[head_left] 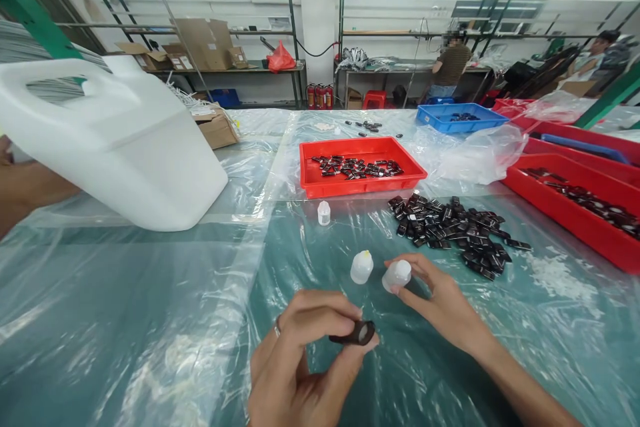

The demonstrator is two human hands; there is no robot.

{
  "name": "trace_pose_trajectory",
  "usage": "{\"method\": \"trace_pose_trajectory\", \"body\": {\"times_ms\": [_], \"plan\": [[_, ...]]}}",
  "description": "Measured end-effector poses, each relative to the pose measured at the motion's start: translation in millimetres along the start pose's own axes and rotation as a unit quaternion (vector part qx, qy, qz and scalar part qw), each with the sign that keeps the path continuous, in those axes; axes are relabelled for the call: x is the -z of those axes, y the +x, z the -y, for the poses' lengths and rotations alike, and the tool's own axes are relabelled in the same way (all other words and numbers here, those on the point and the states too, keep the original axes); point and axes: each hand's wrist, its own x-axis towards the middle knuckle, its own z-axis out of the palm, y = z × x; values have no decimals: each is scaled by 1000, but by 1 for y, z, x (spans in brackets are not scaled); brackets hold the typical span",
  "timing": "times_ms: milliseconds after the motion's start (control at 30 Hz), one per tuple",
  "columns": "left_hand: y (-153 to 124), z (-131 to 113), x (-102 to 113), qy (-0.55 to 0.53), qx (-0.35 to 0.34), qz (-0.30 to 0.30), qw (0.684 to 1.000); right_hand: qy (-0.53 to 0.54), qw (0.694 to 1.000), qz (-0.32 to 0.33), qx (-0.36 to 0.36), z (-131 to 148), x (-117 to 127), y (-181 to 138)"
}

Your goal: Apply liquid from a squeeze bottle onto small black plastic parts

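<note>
My left hand (300, 353) is closed in a pinch on a small black part (356, 333), held just above the plastic-covered table. My right hand (440, 300) grips a small white squeeze bottle (397, 275) lying on its side, fingers wrapped round it. A second small white bottle (361, 267) stands upright right beside it, to the left. A third little bottle (324, 213) stands further back. A pile of black parts (453, 230) lies just beyond my right hand.
A red tray (360, 180) with black parts sits behind the bottles. More red trays (575, 207) line the right side, a blue tray (460, 117) further back. A big white jug (115, 140) lies at the left. People work at far benches.
</note>
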Motion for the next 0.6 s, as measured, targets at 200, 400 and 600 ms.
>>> {"method": "trace_pose_trajectory", "body": {"times_ms": [200, 400, 600], "plan": [[0, 1, -1, -13, 2, -6, 1000, -1, 1000, -1, 4, 0, 0, -2], [-2, -3, -5, 5, -17, -34, 999, -7, 1000, -3, 5, 1, -1, -1], [-3, -6, -7, 11, -20, -53, 998, -4, 1000, -4, 4, 1, -1, 0]]}}
